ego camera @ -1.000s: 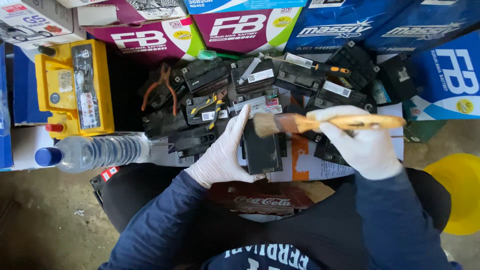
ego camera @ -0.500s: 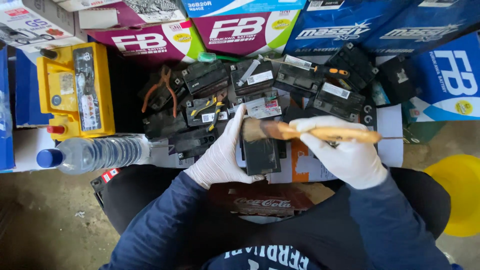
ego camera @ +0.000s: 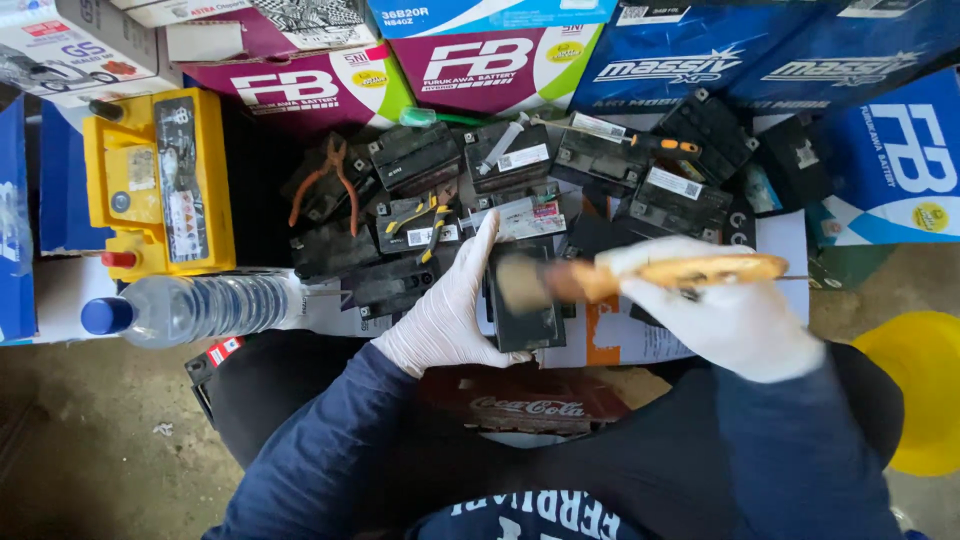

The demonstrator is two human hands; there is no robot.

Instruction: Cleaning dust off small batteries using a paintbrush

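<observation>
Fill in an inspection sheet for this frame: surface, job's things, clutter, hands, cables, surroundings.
Surface: bare concrete floor, dusty; white sheet under the work.
Job's things: small black battery held upright by the left hand; wooden-handled brush in the right hand, bristles at the battery's top, motion-blurred.
Clutter: heap of black batteries, orange-handled pliers, screwdriver, yellow battery, water bottle lying down.
Hands: both in white gloves.
Cables: nothing seen.
Surroundings: stacked blue and purple cartons; yellow funnel-like object at right.
</observation>
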